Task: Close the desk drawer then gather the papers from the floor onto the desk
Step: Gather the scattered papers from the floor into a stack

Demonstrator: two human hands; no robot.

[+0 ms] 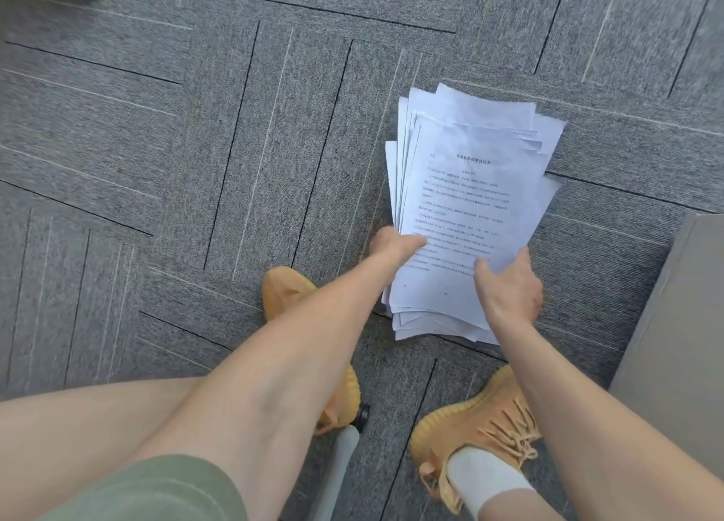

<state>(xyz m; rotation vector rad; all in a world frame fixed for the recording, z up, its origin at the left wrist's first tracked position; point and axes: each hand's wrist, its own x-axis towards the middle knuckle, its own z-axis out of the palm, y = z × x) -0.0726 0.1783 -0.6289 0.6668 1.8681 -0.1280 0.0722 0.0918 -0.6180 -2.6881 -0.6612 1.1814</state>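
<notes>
A loose stack of white printed papers (470, 191) lies fanned out over the grey carpet in front of my feet. My left hand (393, 244) grips the stack's near left edge, thumb on the top sheet. My right hand (509, 281) is closed on the near right corner, fingers curled over the top sheets. The far end of the stack spreads unevenly. The desk drawer is not in view.
Grey carpet tiles (196, 148) cover the floor. A grey panel (681, 324), perhaps the desk's side, stands at the right edge. My orange shoes (482, 426) are just below the papers. A chair leg with a black castor (362, 416) sits between my feet.
</notes>
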